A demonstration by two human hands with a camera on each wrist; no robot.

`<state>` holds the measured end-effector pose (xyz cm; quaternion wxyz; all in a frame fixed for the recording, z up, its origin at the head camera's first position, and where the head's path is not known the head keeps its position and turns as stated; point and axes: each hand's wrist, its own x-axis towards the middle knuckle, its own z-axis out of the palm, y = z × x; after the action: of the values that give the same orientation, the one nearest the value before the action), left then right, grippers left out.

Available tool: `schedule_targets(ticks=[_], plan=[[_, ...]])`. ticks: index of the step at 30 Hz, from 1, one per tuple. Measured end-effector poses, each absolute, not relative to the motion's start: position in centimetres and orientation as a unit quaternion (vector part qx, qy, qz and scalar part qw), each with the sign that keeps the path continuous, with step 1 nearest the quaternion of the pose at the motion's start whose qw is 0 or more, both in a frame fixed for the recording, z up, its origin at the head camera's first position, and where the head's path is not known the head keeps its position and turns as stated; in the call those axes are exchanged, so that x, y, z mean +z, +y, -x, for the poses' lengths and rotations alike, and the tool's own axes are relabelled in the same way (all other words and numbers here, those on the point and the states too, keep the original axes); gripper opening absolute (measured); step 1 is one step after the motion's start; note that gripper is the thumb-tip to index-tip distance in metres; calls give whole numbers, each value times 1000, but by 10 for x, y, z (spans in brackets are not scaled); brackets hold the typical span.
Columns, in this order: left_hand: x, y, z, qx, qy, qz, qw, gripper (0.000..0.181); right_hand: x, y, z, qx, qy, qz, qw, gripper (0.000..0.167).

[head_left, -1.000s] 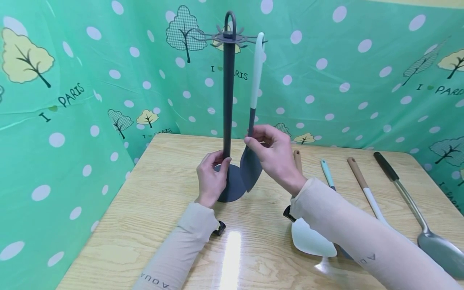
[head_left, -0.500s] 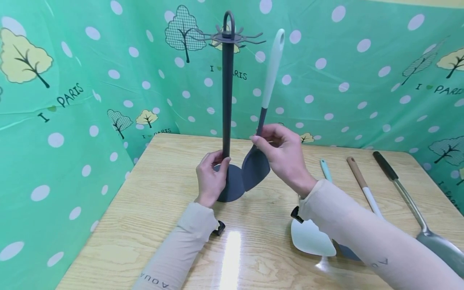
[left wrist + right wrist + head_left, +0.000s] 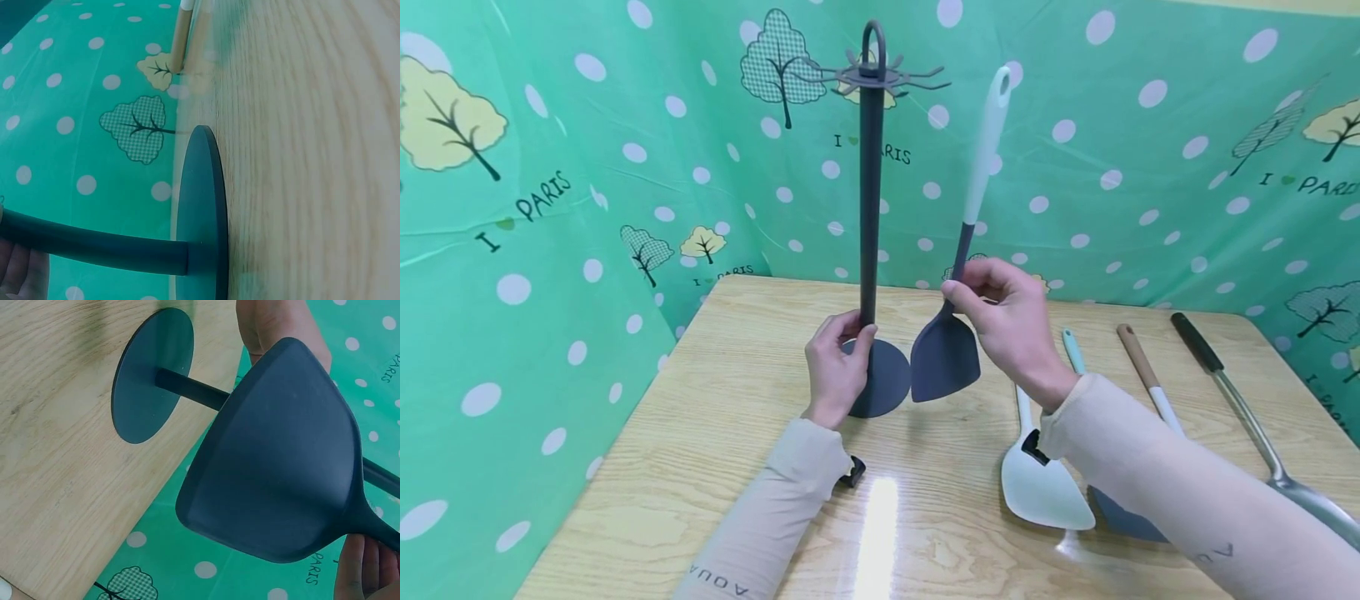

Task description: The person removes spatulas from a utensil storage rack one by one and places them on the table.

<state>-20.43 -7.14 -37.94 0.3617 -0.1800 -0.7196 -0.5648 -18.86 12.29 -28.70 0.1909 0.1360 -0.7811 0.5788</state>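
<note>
A dark utensil stand (image 3: 870, 200) rises from its round base on the wooden table, with a ring of hooks near the top. My left hand (image 3: 837, 371) grips its pole just above the base. In my right hand (image 3: 1011, 325), thumb and fingers pinch the neck of a spatula (image 3: 946, 358) with a dark blade and a mint handle. It is held blade down, its handle leaning right, apart from the hooks. The blade (image 3: 281, 456) covers part of the pole in the right wrist view. The left wrist view shows the stand's base (image 3: 200, 206) on the table.
To the right on the table (image 3: 700, 467) lie a white spatula (image 3: 1045, 492), a dark-bladed utensil (image 3: 1123, 512), a brown-and-white handle (image 3: 1138, 354), and a steel utensil with a black handle (image 3: 1232, 400). My right sleeve hides parts of them. A green curtain (image 3: 1075, 167) hangs behind.
The spatula's handle top has moved right, away from the hook beside it. My right hand has shifted right and the blade has turned broadside to view. My left hand stays on the pole.
</note>
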Motion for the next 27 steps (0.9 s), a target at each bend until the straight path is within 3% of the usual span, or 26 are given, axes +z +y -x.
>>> schedule_targets(ticks=[27], plan=[[-378,-71,203,-561,-727,172,357,16,-297,143,185,606,-786,-60,104,25]])
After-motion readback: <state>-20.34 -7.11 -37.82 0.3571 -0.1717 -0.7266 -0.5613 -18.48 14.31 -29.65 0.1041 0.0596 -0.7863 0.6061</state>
